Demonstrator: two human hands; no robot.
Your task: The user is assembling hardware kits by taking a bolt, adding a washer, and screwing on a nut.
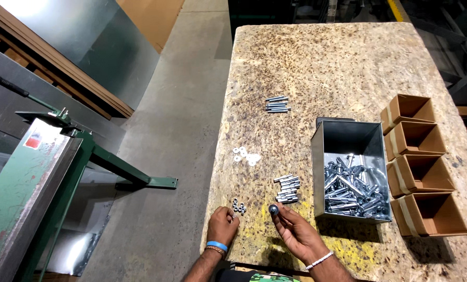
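My right hand (pixel 295 233) holds a short metal bolt (pixel 273 209) upright between fingertips near the table's front edge. My left hand (pixel 223 223) rests fingers-down on a small pile of nuts (pixel 238 205), pinching at them. Just beyond the right hand lies a row of bolts (pixel 287 188). A cluster of white washers (pixel 245 155) sits farther back, and another row of bolts (pixel 277 104) lies beyond that.
A grey metal bin (pixel 343 137) full of loose bolts stands to the right, next to several open brown cardboard boxes (pixel 416 172). The chipboard table (pixel 327 57) extends far back. A green sheet-metal machine (pixel 40 177) stands on the concrete floor at left.
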